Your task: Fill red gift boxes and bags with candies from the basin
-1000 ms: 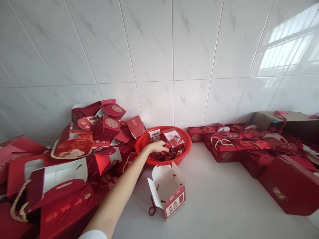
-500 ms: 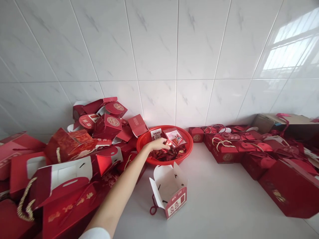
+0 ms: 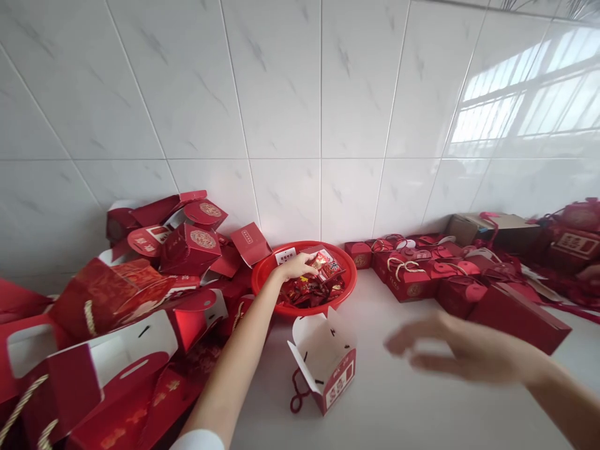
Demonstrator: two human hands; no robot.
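Note:
My left hand [image 3: 297,267] reaches into a red plastic basket [image 3: 351,284], its fingers closed on a shiny red-and-gold wrapped candy [image 3: 320,259]. Other red wrapped candies [image 3: 307,294] and a clear-fronted packet [image 3: 334,270] lie in the basket around it. Just in front of the basket stands an open gift box [image 3: 323,365], red outside and white inside, with a dark red cord hanging from its left side. Over the table to the right of that box, my right hand [image 3: 462,347] is blurred by motion, fingers stretched and holding nothing.
Empty-looking red gift boxes [image 3: 126,350] pile up on the left. Closed red boxes with cord handles [image 3: 403,275] are lined up at the right, near a cardboard box [image 3: 497,228]. Part of another person's hand [image 3: 589,273] shows at the right edge. A tiled wall [image 3: 285,112] stands behind.
My right hand has come into view from the right. My left hand stays in the basket, with the shiny candy more visible at its fingertips. The view has turned slightly right.

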